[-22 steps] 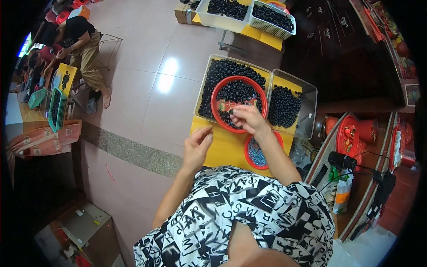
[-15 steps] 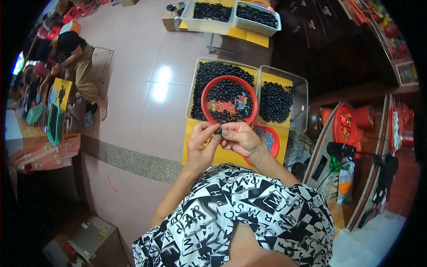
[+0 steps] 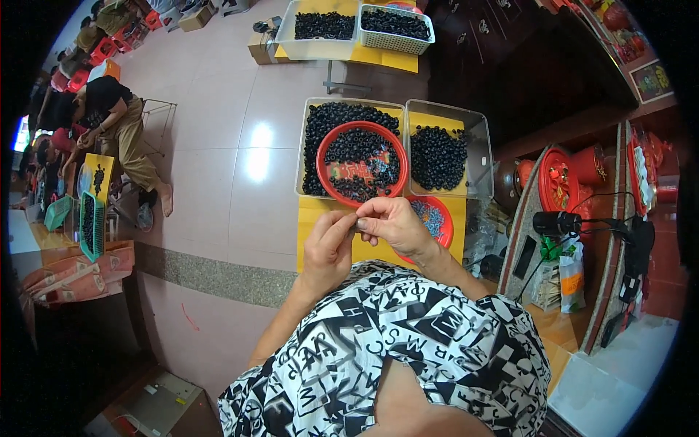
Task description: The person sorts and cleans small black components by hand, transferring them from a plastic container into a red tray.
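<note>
My left hand [image 3: 328,246] and my right hand [image 3: 397,227] meet in front of my chest, fingertips pinched together. Between them is a small dark piece, mostly covered by the fingers; its exact kind cannot be made out. Just beyond my hands, a round red tray [image 3: 322,162] holds many small black ring-like parts and some small blue-grey pieces. It rests on a clear plastic bin [image 3: 300,171] full of the same black parts. By my right wrist, partly behind it, a red dish [image 3: 448,227] holds blue-grey bits.
A second clear bin [image 3: 479,164] of black parts stands on the yellow board [image 3: 313,233]. Farther off are a white bin [image 3: 320,49] and a white basket [image 3: 393,42] with black pieces. Shelves [image 3: 524,240] with red items line the right. Another person [image 3: 116,109] sits far left.
The view has shifted slightly, so the bins and trays sit a little more to the left. My hands stay pinched together; the dark piece between them is less visible now.
</note>
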A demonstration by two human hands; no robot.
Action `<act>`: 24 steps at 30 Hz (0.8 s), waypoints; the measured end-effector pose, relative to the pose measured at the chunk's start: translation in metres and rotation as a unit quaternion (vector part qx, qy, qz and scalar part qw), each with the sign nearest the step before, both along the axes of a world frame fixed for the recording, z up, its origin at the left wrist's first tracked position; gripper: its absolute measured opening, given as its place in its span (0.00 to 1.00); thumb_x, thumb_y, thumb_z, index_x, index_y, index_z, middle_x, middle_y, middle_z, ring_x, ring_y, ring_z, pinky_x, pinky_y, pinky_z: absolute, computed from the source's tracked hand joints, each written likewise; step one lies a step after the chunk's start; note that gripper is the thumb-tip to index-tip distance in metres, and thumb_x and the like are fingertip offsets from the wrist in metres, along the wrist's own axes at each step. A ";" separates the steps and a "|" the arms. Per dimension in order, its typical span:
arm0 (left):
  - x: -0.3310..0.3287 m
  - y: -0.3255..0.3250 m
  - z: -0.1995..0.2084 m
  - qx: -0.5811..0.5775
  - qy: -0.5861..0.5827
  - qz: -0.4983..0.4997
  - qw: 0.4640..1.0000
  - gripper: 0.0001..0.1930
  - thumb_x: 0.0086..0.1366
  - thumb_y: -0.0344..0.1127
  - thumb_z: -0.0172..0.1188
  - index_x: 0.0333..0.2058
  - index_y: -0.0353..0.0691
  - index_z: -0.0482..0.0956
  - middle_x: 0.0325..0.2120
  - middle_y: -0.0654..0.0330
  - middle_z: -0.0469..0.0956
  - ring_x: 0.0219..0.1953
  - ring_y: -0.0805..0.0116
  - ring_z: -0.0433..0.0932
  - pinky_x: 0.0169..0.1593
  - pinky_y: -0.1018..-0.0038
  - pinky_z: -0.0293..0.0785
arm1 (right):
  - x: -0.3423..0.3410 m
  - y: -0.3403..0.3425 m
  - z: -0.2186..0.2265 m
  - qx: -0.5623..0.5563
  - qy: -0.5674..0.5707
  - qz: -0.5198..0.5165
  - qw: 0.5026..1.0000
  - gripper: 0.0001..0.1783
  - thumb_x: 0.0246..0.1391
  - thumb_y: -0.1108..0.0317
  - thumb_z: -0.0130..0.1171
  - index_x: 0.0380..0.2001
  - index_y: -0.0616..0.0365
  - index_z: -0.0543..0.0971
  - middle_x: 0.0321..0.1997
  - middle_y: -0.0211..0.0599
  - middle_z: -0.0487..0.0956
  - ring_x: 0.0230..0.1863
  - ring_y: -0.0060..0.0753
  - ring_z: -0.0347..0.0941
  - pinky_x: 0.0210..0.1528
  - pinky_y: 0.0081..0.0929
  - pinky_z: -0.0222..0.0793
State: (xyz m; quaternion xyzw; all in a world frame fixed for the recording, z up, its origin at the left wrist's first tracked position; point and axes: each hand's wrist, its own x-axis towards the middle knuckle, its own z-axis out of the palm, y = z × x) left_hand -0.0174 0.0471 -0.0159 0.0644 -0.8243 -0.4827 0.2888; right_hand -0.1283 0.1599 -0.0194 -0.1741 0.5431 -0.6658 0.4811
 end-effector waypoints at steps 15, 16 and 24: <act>0.014 -0.026 -0.008 0.680 -0.142 -0.042 0.718 0.07 0.55 0.24 0.49 0.32 0.29 0.73 0.24 0.57 0.72 0.23 0.73 0.69 0.25 0.80 0.63 | 0.009 0.002 0.017 0.045 0.367 -0.056 0.927 0.04 0.38 0.79 0.56 0.23 0.65 0.75 0.20 0.33 0.74 0.22 0.17 0.71 0.24 0.16 0.67; 0.017 -0.029 -0.008 0.711 -0.113 -0.046 0.693 0.07 0.55 0.24 0.49 0.32 0.29 0.74 0.23 0.58 0.73 0.22 0.74 0.69 0.24 0.82 0.63 | 0.004 0.000 0.008 0.056 0.351 -0.059 0.933 0.04 0.39 0.77 0.56 0.23 0.64 0.75 0.20 0.32 0.74 0.22 0.17 0.71 0.24 0.16 0.67; 0.026 -0.030 0.071 0.591 0.019 -0.130 0.796 0.11 0.55 0.23 0.52 0.38 0.28 0.72 0.29 0.52 0.73 0.27 0.67 0.71 0.30 0.76 0.67 | -0.068 -0.055 -0.168 0.263 0.444 -0.078 0.853 0.07 0.39 0.69 0.52 0.20 0.61 0.75 0.22 0.50 0.75 0.28 0.49 0.73 0.32 0.38 0.68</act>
